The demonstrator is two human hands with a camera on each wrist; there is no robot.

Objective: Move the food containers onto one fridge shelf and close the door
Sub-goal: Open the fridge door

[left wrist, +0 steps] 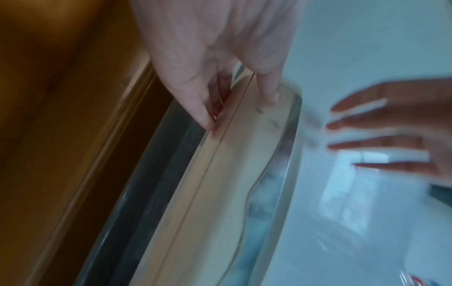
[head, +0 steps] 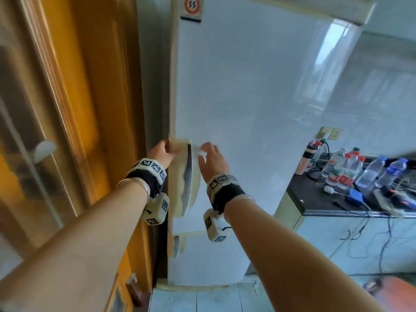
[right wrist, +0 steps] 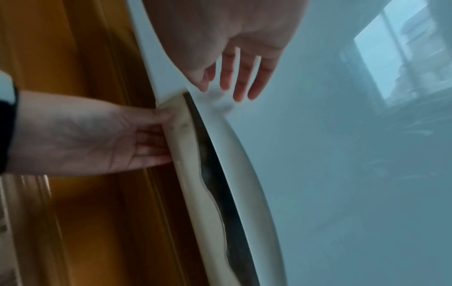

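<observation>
The white fridge door fills most of the head view and lies shut or nearly shut against the cabinet, so the food containers and the shelf are hidden behind it; the cream handle runs down the door's left edge, with a dark recess along its inner side; the left hand is at the top of that handle, its grip set on it, fingers curled round the outer edge and thumb lying on the front face, as the left wrist view shows; the right hand is just beside the handle on the door face, its grip open, fingers straight and spread, holding nothing, though whether the fingertips touch the door cannot be told through the blur; to the left stands an orange-brown wooden door; to the right a dark tabletop carries several water bottles, a blue box and cables.
</observation>
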